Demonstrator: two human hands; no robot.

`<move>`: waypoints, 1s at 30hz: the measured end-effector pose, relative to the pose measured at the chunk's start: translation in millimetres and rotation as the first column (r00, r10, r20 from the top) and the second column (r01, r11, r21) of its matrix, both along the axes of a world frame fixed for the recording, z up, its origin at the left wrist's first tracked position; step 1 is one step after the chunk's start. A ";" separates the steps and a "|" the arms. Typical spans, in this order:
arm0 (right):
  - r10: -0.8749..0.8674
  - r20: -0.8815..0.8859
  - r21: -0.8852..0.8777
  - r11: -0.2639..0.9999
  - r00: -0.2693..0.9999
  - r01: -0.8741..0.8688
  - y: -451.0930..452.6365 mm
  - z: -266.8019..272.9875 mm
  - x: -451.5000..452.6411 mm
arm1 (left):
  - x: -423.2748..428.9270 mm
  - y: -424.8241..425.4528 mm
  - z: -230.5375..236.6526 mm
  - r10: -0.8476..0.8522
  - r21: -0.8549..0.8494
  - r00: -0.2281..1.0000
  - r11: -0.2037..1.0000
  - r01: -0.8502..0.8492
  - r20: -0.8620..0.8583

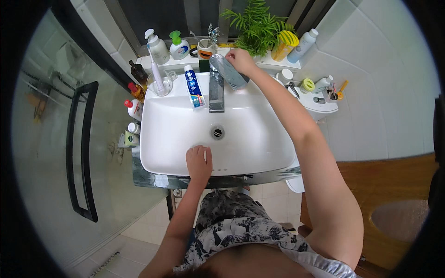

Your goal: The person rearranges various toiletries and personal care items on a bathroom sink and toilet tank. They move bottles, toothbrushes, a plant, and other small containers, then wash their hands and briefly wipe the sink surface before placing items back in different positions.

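Observation:
A white ceramic washbasin [174, 139] lies before me, with a round metal drain [217, 132] in its floor. My left hand [199, 161] is over the basin's front part, holding nothing, its thumb apart from the fingers. At the back stands a chrome faucet [217, 93]; its flat lever handle [231, 74] is turned to the right. My right hand [241, 62] reaches to the back end of this lever, fingers curled at its edge. Whether they grip it is hard to see. No water stream is visible. Left of the faucet, a blue toothpaste tube [194, 87] lies on the basin's back ledge.
A clear cup [166, 91] holding an electric toothbrush [157, 74] stands at the basin's back left corner. Pump bottles [179, 48], a mug [205, 52] and a green plant [259, 33] line the sill. A glass door with black handle [85, 149] is left.

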State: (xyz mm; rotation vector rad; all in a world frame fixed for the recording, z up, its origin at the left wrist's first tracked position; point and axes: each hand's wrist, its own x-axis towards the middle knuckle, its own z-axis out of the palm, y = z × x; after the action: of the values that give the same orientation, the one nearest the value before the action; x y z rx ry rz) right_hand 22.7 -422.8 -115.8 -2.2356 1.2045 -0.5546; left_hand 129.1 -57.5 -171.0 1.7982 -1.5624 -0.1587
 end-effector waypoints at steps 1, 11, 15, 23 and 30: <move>-0.035 -0.149 0.023 0.999 0.988 0.038 -19.3 -12.3 15.7 | -1.5 1.6 2.4 -0.002 -0.016 1.000 1.000 0.003 0.018; -0.009 -0.490 0.081 0.995 0.872 0.056 -70.2 -60.3 45.2 | -6.0 5.7 2.5 0.049 -0.050 0.998 0.998 -0.048 0.030; -0.027 -0.559 -0.018 1.000 0.829 0.021 -48.5 -31.7 25.0 | -8.4 4.6 5.2 0.042 -0.057 0.999 0.998 -0.040 0.034; -0.300 0.070 -0.225 0.924 0.951 0.308 14.9 -6.0 -23.6 | -12.2 4.2 5.2 0.019 -0.053 0.997 0.998 -0.015 0.070; -0.496 0.174 0.022 0.866 0.851 0.500 -0.4 -37.3 -113.6 | -18.2 3.8 5.1 0.031 -0.031 0.996 0.999 -0.028 0.079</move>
State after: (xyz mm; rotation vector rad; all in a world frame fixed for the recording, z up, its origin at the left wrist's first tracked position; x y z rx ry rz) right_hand -90.8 -423.2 -153.1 -1.8311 1.6981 -0.9463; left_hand 111.0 -53.7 -165.9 1.8235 -1.5842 -0.0502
